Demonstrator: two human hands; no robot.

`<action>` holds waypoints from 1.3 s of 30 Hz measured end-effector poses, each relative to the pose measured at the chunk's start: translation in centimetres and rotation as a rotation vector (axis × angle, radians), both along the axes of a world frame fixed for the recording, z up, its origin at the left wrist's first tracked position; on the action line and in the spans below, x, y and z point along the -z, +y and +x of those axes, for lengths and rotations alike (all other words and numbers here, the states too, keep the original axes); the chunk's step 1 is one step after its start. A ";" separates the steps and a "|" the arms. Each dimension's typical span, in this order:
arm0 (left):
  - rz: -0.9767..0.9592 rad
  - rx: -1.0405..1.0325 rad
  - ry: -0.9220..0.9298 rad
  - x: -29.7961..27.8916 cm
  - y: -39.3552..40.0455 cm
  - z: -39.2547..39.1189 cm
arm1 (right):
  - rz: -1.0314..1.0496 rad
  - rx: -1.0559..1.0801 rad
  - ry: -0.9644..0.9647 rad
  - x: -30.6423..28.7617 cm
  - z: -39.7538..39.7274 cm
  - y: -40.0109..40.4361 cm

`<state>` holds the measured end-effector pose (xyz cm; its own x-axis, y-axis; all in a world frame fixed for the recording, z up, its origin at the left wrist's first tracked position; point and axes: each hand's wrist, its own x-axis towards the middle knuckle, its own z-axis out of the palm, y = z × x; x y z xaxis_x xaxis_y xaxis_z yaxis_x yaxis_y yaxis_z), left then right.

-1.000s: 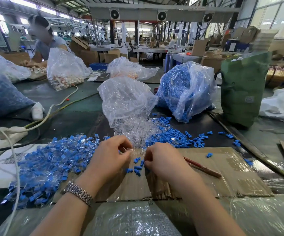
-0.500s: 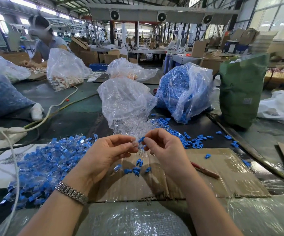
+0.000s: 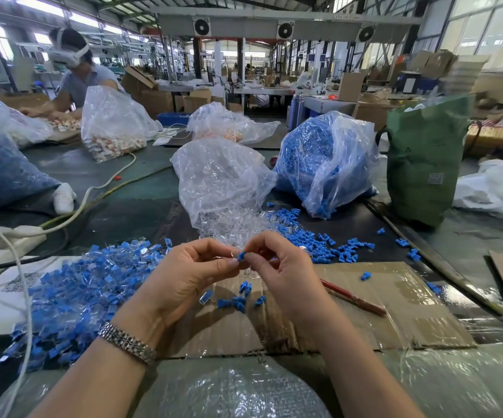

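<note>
1. A flattened brown cardboard sheet [image 3: 395,312], covered in clear film, lies on the dark worktable [image 3: 129,212].
2. A red pencil [image 3: 352,298] lies slanted on the cardboard's right half.
3. A tall green woven sack [image 3: 425,164] stands beyond the cardboard's far right corner.
4. A white power strip [image 3: 18,233] lies off the cardboard's far left corner.
5. A clear plastic bag of orange-and-white pieces [image 3: 114,128] sits well beyond the cardboard, to the left.

Factory hall in daylight

A long dark green table [image 3: 129,206] runs back toward stacked cardboard boxes [image 3: 349,86] and further workbenches [image 3: 262,92]. Three round fans [image 3: 285,30] sit in a grey overhead duct [image 3: 241,28] beneath a steel-truss roof [image 3: 183,1]. Tall windows [image 3: 485,31] on the right and skylight strips [image 3: 30,3] on the left let in bright light.
</note>
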<state>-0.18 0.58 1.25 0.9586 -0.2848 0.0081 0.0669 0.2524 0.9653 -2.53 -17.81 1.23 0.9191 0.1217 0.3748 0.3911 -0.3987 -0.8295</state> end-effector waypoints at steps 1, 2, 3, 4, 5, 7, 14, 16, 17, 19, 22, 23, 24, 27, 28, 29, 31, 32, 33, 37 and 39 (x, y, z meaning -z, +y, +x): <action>0.001 0.004 -0.006 0.0 0.0 0.0 | -0.012 -0.001 -0.010 0.0 0.0 0.0; 0.001 0.007 -0.010 0.0 0.0 -0.1 | -0.019 -0.003 -0.012 0.0 0.0 0.0; 0.000 0.007 -0.012 0.0 0.0 -0.1 | -0.019 -0.006 -0.002 -0.1 0.0 0.0; -0.003 0.005 -0.010 0.0 0.1 0.0 | -0.013 0.001 0.022 -0.1 0.1 0.0; -0.008 -0.001 -0.009 0.0 0.2 0.0 | -0.013 0.022 0.051 -0.2 0.1 -0.2; -0.033 -0.021 0.001 0.0 0.2 0.0 | -0.138 0.141 0.094 -0.5 0.1 -0.9; -0.115 -0.041 0.032 0.3 0.4 0.5 | -1.030 0.447 0.500 -1.3 -1.2 -4.7; -0.134 -0.032 0.026 0.3 0.4 0.6 | -1.058 0.420 0.466 -1.5 -1.4 -4.8; -0.141 -0.035 0.023 0.3 0.5 0.6 | -1.060 0.406 0.445 -1.5 -1.4 -4.8; -0.166 -0.053 0.023 0.3 0.7 0.6 | -0.981 0.369 0.422 -1.6 -1.2 -4.8; -0.209 -0.082 0.032 0.3 0.9 0.7 | -0.696 0.226 0.474 -2.3 -1.3 -4.6; -0.217 -0.086 0.033 0.3 0.9 0.7 | -0.594 0.147 0.502 -2.6 -1.4 -4.2; -0.223 -0.088 0.033 0.3 0.9 0.7 | -0.502 0.060 0.532 -3.0 -1.4 -3.7; -0.211 -0.093 0.027 0.2 0.8 0.6 | -0.300 -0.168 0.645 -4.0 -1.5 -2.1; -0.204 -0.096 0.025 0.1 0.8 0.6 | -0.288 -0.195 0.661 -4.3 -1.5 -1.6; -0.200 -0.096 0.020 0.1 0.8 0.6 | -0.294 -0.204 0.664 -4.5 -1.4 -1.2; -0.199 -0.093 0.002 0.1 0.8 0.6 | -0.299 -0.212 0.656 -4.8 -1.4 -0.6; -0.197 -0.094 -0.010 0.1 0.7 0.6 | -0.298 -0.214 0.654 -4.9 -1.4 -0.4; -0.193 -0.096 -0.020 0.1 0.7 0.6 | -0.299 -0.215 0.657 -5.0 -1.4 -0.4; -0.130 -0.094 -0.066 0.2 0.7 0.5 | -0.311 -0.219 0.667 -5.0 -1.5 -0.4; -0.037 -0.096 -0.123 0.1 0.7 0.3 | -0.306 -0.218 0.667 -5.0 -1.6 -0.3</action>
